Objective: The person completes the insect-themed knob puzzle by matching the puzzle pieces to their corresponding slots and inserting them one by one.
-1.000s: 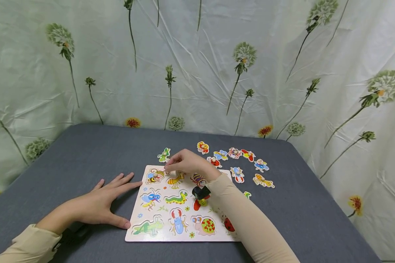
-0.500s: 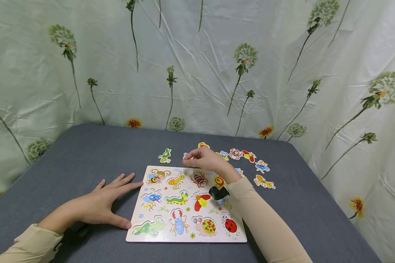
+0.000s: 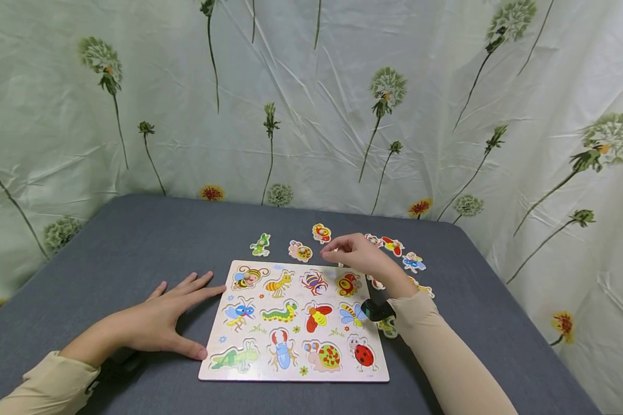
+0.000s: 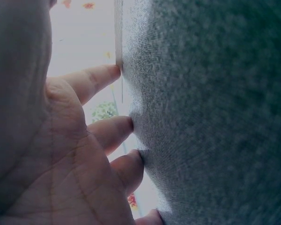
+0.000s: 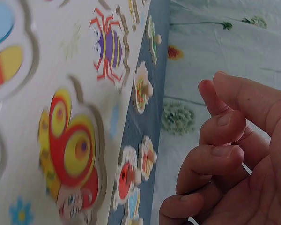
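Observation:
A wooden knob-puzzle board [image 3: 249,369] printed with insects lies on the table, with a bee piece [image 3: 246,279] set in its top left corner. My left hand [image 3: 150,323] lies spread beside the board's left edge; thumb and index fingertip touch that edge. Beyond the far right part of the board, my right hand [image 3: 360,256] hovers with loosely bent fingers. Nothing sits between them in the right wrist view. Below those fingers is the ladybug piece [image 5: 125,180], mostly hidden in the head view. A snail piece [image 3: 300,251] lies just left of the hand.
Other knobbed pieces lie past the board: a green grasshopper [image 3: 260,245], a butterfly [image 3: 322,233], a red winged bug [image 3: 392,246] and a blue mosquito [image 3: 413,262]. A green caterpillar piece [image 3: 387,327] lies at the right edge. A flowered curtain [image 3: 311,115] hangs behind the table.
My right hand has moved right, from near the bee piece past the snail piece to above the ladybug piece. The snail piece is uncovered. My left hand stays where it was.

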`<state>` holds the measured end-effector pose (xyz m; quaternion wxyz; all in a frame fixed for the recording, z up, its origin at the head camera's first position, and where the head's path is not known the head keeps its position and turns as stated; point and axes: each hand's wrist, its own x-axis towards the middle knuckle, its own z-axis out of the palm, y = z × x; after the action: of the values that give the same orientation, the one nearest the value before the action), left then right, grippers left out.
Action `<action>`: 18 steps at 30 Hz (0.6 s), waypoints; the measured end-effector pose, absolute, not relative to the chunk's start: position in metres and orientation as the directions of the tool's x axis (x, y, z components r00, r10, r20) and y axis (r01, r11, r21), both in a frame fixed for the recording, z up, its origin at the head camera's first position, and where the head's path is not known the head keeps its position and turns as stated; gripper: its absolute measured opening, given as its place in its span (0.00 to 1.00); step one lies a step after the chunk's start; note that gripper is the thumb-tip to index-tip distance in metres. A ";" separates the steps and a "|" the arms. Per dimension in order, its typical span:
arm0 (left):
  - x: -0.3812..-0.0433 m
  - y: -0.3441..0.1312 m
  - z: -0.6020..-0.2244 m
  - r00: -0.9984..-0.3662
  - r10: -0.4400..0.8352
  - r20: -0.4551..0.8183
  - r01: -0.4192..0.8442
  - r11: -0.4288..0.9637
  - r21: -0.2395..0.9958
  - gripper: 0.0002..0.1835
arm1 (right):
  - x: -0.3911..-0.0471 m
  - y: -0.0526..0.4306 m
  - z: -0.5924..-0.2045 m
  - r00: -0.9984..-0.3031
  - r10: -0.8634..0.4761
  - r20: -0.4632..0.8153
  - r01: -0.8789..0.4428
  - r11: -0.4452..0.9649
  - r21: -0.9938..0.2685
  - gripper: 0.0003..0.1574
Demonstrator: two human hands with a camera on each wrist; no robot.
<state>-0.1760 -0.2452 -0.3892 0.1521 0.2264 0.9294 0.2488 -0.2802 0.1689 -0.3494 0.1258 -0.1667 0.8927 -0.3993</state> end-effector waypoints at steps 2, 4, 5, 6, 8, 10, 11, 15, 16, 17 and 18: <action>-0.176 -0.245 -0.389 -0.850 0.498 -0.168 0.347 0.772 0.533 0.62 | -0.278 0.176 -0.349 -0.920 -0.383 -0.087 -0.190 0.629 -0.754 0.18; -0.176 -0.246 -0.389 -0.849 0.502 -0.165 0.350 0.768 0.536 0.62 | -0.276 0.182 -0.349 -0.923 -0.378 -0.072 -0.200 0.632 -0.749 0.18; -0.176 -0.246 -0.389 -0.848 0.505 -0.162 0.352 0.765 0.539 0.62 | -0.275 0.184 -0.349 -0.925 -0.375 -0.067 -0.202 0.633 -0.747 0.17; -0.177 -0.246 -0.389 -0.847 0.507 -0.161 0.354 0.763 0.541 0.62 | -0.274 0.187 -0.349 -0.925 -0.376 -0.061 -0.208 0.633 -0.746 0.17; -0.177 -0.246 -0.390 -0.844 0.512 -0.161 0.357 0.759 0.544 0.62 | -0.271 0.192 -0.349 -0.922 -0.382 -0.053 -0.217 0.629 -0.747 0.17; -0.177 -0.246 -0.390 -0.842 0.515 -0.161 0.358 0.756 0.548 0.62 | -0.267 0.197 -0.349 -0.925 -0.376 -0.056 -0.208 0.624 -0.753 0.17; -0.177 -0.247 -0.390 -0.841 0.517 -0.161 0.359 0.755 0.549 0.62 | -0.265 0.198 -0.349 -0.928 -0.368 -0.057 -0.199 0.620 -0.759 0.17; -0.177 -0.247 -0.390 -0.841 0.517 -0.163 0.357 0.755 0.550 0.62 | -0.258 0.205 -0.348 -0.934 -0.354 -0.050 -0.189 0.609 -0.770 0.16; -0.177 -0.247 -0.390 -0.841 0.516 -0.163 0.357 0.756 0.549 0.62 | -0.257 0.207 -0.349 -0.934 -0.353 -0.048 -0.189 0.605 -0.773 0.15; -0.177 -0.247 -0.390 -0.841 0.516 -0.163 0.357 0.756 0.549 0.62 | -0.256 0.209 -0.350 -0.934 -0.354 -0.045 -0.191 0.602 -0.776 0.15; -0.177 -0.247 -0.390 -0.841 0.516 -0.164 0.357 0.756 0.548 0.62 | -0.254 0.211 -0.351 -0.935 -0.352 -0.047 -0.188 0.602 -0.776 0.15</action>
<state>-0.1772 -0.2471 -0.3905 0.1544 0.2360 0.9243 0.2572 -0.2543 0.2110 -0.3508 0.0977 -0.1516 0.8896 -0.4195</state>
